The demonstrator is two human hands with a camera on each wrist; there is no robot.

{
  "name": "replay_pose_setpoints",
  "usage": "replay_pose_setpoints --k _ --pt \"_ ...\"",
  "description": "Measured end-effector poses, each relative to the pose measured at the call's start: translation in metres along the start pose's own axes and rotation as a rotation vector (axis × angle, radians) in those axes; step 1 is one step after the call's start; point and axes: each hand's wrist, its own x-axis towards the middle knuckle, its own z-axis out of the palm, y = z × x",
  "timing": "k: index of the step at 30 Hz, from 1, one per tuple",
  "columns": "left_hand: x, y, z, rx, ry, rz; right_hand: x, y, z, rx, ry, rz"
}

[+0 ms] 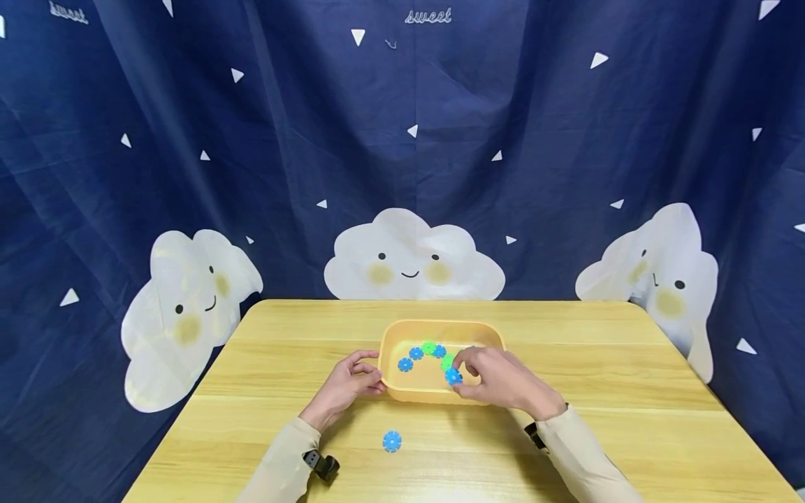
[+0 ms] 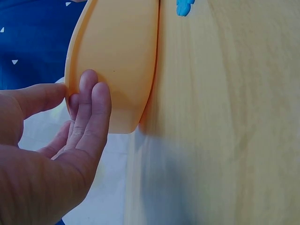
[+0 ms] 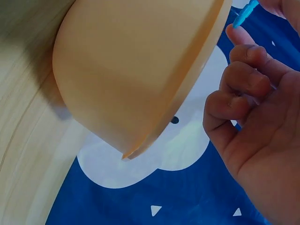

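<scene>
A shallow orange tray (image 1: pixel 434 397) stands on the table, also seen from outside in the left wrist view (image 2: pixel 119 56) and the right wrist view (image 3: pixel 117 65). My left hand (image 1: pixel 349 384) holds its left end, thumb at the rim and fingers against the outer wall; the left wrist view shows this hand (image 2: pixel 61 140) close. Over the tray's right part, my right hand (image 1: pixel 503 377) pinches a blue notched disc (image 1: pixel 453 376) between thumb and index finger. In the right wrist view the other fingers of this hand (image 3: pixel 262 117) are curled beside the rim, with the disc (image 3: pixel 244 14) edge-on.
Inside the tray lie several discs, among them a blue one (image 1: pixel 405 365) and a green one (image 1: pixel 428 348). Another blue disc (image 1: pixel 392 441) lies on the wooden table (image 1: pixel 283 335) in front of the tray. A dark blue curtain (image 1: pixel 415 168) with clouds hangs behind.
</scene>
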Motion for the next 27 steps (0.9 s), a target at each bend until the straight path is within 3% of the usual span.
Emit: replay_pose_setpoints --k 8,17,27 --pt "0.000 0.000 0.000 0.001 0.003 0.001 -0.001 -0.006 0.005 -0.023 -0.026 -0.052" --pt "0.001 0.000 0.000 0.011 0.012 -0.003 -0.001 -0.017 0.015 0.007 -0.098 -0.040" --pt "0.001 -0.001 0.000 0.012 0.011 -0.004 -0.001 -0.025 0.020 0.009 -0.076 -0.090"
